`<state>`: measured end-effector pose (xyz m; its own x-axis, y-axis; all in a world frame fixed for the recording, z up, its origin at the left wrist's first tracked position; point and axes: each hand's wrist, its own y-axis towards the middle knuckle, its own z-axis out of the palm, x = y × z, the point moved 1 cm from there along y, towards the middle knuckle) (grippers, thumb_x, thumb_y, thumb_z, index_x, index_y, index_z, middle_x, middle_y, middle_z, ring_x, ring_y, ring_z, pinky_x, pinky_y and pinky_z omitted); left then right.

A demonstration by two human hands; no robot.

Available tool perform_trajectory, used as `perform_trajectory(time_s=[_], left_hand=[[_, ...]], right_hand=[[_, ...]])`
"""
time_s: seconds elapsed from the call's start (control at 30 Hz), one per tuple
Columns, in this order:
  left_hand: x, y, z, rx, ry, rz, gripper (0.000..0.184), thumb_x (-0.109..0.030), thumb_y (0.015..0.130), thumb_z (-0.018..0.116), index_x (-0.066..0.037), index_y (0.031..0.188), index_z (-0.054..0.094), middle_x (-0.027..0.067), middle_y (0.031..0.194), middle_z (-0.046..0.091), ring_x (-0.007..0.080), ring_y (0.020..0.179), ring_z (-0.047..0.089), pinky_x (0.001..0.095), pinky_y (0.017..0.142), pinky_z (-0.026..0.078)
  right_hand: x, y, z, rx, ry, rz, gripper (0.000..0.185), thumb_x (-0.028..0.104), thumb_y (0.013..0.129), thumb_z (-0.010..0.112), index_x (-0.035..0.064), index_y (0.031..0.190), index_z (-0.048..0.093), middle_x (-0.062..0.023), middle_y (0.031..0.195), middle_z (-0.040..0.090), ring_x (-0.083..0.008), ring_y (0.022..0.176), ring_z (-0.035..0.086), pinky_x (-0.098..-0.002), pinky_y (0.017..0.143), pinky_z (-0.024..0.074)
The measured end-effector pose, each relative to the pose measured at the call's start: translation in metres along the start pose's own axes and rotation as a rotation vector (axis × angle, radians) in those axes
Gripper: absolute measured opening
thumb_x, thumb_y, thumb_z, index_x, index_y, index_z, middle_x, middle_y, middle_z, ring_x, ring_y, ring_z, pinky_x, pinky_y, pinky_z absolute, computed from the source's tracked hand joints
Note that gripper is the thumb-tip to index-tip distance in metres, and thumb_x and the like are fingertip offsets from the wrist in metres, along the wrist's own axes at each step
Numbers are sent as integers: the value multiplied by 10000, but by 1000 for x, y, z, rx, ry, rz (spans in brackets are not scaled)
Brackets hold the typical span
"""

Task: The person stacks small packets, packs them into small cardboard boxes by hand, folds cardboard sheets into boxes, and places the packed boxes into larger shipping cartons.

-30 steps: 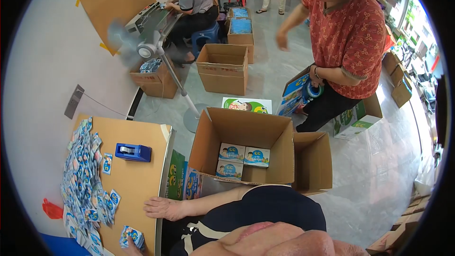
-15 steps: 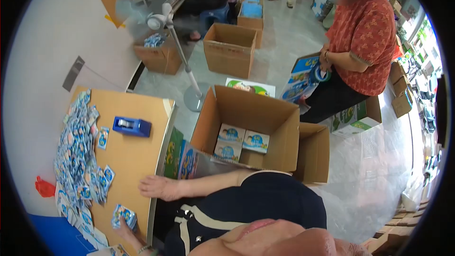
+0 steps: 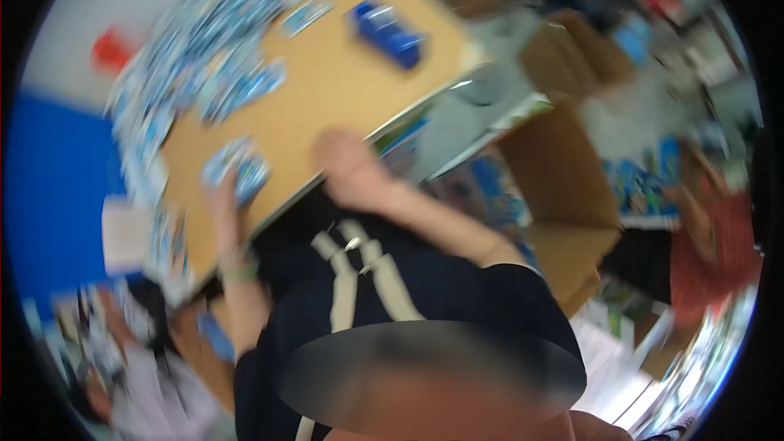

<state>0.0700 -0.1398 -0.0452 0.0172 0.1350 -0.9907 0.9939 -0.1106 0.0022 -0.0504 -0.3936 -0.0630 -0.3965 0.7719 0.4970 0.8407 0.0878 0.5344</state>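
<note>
At the table's near side my left hand (image 3: 224, 193) is closed round a small stack of blue-and-white packets (image 3: 245, 165), held just over the tabletop. My right hand (image 3: 341, 159) is at the table edge, its fingers smeared by motion, so their position is unclear. Beyond both hands a big heap of similar packets (image 3: 208, 41) spreads along the table's far left. A single packet (image 3: 307, 16) lies apart from it, near the blue tape dispenser (image 3: 386, 33).
The wooden table's (image 3: 327, 90) edge runs diagonally past my body. To the right stands an open cardboard box (image 3: 563, 188). A person in a red top (image 3: 712, 253) is at the far right, and another person (image 3: 167, 388) is at lower left. A red bag (image 3: 116, 49) hangs at the wall.
My head has turned and tilted, so the whole view has rotated and blurred. The stack stays in my left hand. My right hand's fingers lay stretched out on the table before; now they are blurred.
</note>
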Motion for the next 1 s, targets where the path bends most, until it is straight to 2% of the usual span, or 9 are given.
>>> perform_trajectory(time_s=[0.1, 0.13, 0.2, 0.43, 0.57, 0.67, 0.8, 0.93, 1.0], left_hand=[[47, 35, -19, -185, 336, 81, 405, -158, 787, 744, 28, 1125, 620, 128, 1011, 696, 219, 871, 676, 350, 747, 547], [35, 33, -20, -147, 482, -64, 621, -290, 737, 801, 37, 1183, 520, 203, 1066, 671, 301, 972, 665, 389, 838, 527], [-7, 13, 0, -250, 555, -98, 618, -308, 717, 813, 37, 1135, 515, 226, 1042, 674, 350, 963, 673, 419, 825, 528], [9, 22, -20, -316, 555, -125, 646, -333, 687, 832, 34, 1105, 503, 247, 1005, 677, 395, 952, 672, 461, 799, 527], [17, 24, -44, -325, 491, -64, 683, -328, 674, 843, 37, 1123, 479, 250, 1000, 678, 394, 946, 674, 463, 789, 528], [21, 23, -53, -322, 465, -86, 697, -320, 672, 846, 35, 1134, 463, 246, 1004, 679, 388, 940, 677, 458, 783, 531], [16, 21, -54, -318, 474, -194, 695, -307, 676, 844, 26, 1143, 452, 234, 1014, 681, 375, 929, 683, 448, 777, 536], [11, 19, -51, -333, 469, -249, 676, -303, 685, 835, 17, 1144, 456, 224, 1016, 683, 366, 924, 686, 446, 778, 537], [10, 19, -50, -331, 476, -256, 674, -305, 688, 830, 13, 1150, 455, 220, 1020, 683, 362, 930, 686, 451, 786, 536]], right_hand=[[6, 21, 13, 21, 195, -6, 450, 62, 723, 678, 29, 1164, 592, -180, 1175, 608, -379, 1125, 550, -480, 982, 435], [13, 30, 24, 48, 240, 31, 447, 72, 753, 688, 27, 1185, 582, -176, 1190, 605, -376, 1130, 547, -480, 991, 428], [27, 52, 42, 106, 267, -28, 440, 77, 768, 687, 22, 1190, 577, -177, 1196, 602, -374, 1135, 545, -479, 999, 422], [49, 91, 91, 223, 75, -138, 450, 104, 804, 697, 6, 1220, 555, -180, 1221, 594, -368, 1168, 532, -467, 1030, 401], [59, 98, 114, 158, 129, -224, 455, 112, 801, 703, -3, 1213, 552, -174, 1231, 594, -358, 1187, 529, -452, 1027, 407], [66, 111, 111, 262, 179, -271, 468, 111, 804, 698, 15, 1235, 544, -177, 1264, 582, -366, 1210, 518, -452, 1034, 404], [27, 147, 96, 346, 212, -106, 465, 111, 814, 689, 36, 1250, 544, -177, 1260, 591, -363, 1200, 531, -474, 1045, 392], [-40, 206, 98, -136, -306, -72, 387, 159, 845, 669, 57, 1213, 602, -153, 1237, 622, -344, 1181, 559, -449, 1053, 398], [-51, 214, 93, 30, -346, -34, 388, 169, 857, 659, 59, 1224, 600, -151, 1246, 620, -345, 1188, 554, -448, 1052, 399]])
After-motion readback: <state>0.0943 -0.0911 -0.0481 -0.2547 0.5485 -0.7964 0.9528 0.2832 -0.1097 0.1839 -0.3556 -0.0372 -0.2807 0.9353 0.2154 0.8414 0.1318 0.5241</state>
